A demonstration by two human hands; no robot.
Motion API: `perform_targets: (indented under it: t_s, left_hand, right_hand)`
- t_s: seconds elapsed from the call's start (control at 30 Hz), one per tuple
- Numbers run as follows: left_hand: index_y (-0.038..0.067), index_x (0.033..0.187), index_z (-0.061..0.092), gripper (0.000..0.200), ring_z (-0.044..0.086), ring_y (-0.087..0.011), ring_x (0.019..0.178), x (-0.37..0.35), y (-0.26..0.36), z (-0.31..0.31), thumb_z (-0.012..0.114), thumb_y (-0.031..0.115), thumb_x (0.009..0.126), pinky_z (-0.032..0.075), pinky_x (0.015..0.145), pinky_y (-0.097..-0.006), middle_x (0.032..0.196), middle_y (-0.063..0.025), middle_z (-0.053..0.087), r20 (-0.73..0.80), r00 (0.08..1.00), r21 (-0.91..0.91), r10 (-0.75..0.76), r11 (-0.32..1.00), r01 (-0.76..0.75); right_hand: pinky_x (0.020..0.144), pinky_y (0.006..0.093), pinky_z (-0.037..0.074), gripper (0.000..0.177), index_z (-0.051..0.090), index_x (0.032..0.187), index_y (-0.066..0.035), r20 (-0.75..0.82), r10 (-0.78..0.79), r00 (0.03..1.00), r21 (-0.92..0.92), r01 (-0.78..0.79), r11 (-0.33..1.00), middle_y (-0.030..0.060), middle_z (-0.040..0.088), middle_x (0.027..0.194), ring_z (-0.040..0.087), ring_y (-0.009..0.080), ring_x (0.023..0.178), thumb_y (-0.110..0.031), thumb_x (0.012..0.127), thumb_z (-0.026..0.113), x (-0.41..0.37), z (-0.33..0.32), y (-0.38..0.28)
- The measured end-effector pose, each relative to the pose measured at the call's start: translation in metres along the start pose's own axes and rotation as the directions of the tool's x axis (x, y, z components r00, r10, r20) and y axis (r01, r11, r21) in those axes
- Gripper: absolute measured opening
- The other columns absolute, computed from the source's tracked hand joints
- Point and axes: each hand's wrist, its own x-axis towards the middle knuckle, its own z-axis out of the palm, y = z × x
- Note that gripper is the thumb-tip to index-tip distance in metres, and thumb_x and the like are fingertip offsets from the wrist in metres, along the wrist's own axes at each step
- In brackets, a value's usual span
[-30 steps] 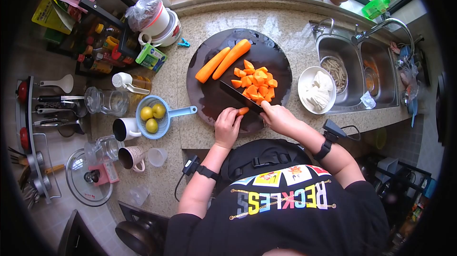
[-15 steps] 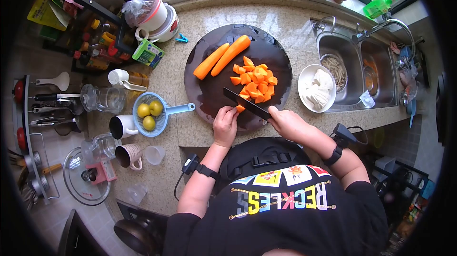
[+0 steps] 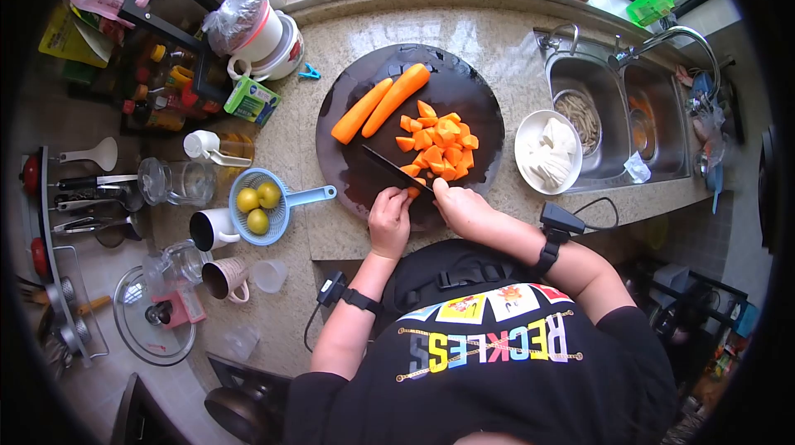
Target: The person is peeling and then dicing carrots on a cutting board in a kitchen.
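Observation:
My right hand (image 3: 460, 206) is closed round the handle of a dark-bladed kitchen knife (image 3: 386, 163), its blade slanting up and left over the board. Just left of the blade, the fingers of my left hand (image 3: 389, 220) pinch a small carrot end (image 3: 416, 187) against the round dark cutting board (image 3: 348, 180). Beyond the blade lies a heap of orange carrot chunks (image 3: 447, 143). Two whole peeled carrots (image 3: 396, 101) rest side by side at the board's upper left. My fingers partly hide the carrot end.
Right of the board stands a white bowl (image 3: 525, 148) of pale white pieces, beside the double sink (image 3: 563, 72). On the left is a blue strainer (image 3: 286, 217) with yellow-green fruit, its handle pointing toward the board. Mugs (image 3: 214, 230) and a glass lid (image 3: 132, 337) stand further left.
My right hand and the knife have moved left, bringing the blade across the near part of the board. My left hand keeps its hold on the carrot end. The view has shifted slightly.

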Motion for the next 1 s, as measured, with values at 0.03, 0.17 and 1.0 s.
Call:
perform_targets:
  t_s: [0.03, 0.17, 1.0]
  left_hand:
    - [0.001, 0.093, 0.067, 0.018, 0.064, -0.0299, 0.081, -0.001, 0.000, 0.000, 0.070, -0.004, 0.075, 0.052, 0.070, -0.0368, 0.091, -0.0125, 0.063, 0.015, 1.000, 0.008, -0.021, 1.000, 0.021]
    - [0.000, 0.092, 0.066, 0.016, 0.063, -0.0299, 0.081, 0.007, 0.001, 0.000, 0.071, -0.003, 0.077, 0.052, 0.071, -0.0363, 0.092, -0.0134, 0.062, 0.014, 1.000, -0.013, -0.019, 1.000, 0.020]
    - [0.005, 0.114, 0.062, 0.041, 0.058, -0.0293, 0.095, 0.170, -0.024, 0.044, 0.075, 0.018, 0.077, 0.049, 0.083, -0.0394, 0.102, -0.0093, 0.056, 0.173, 0.985, 0.424, -0.019, 0.904, -0.057]
  right_hand:
    - [0.066, 0.0514, 0.051, 0.020, 0.040, 0.098, 0.002, -0.034, -0.007, 0.999, 0.004, 0.007, 1.000, 0.0258, 0.065, 0.081, 0.065, 0.0442, 0.079, -0.014, 0.093, 0.052, 0.003, 0.003, 0.000]
    - [0.061, 0.0526, 0.050, 0.023, 0.039, 0.097, -0.001, -0.139, -0.134, 0.981, -0.035, 0.130, 0.991, 0.0240, 0.063, 0.073, 0.064, 0.0438, 0.072, -0.016, 0.092, 0.055, -0.001, -0.009, 0.011]
    - [0.059, 0.0535, 0.045, 0.020, 0.042, 0.095, -0.005, -0.034, -0.131, 0.991, 0.002, 0.131, 0.991, 0.0213, 0.058, 0.066, 0.060, 0.0435, 0.067, -0.019, 0.092, 0.055, -0.068, -0.042, 0.057]
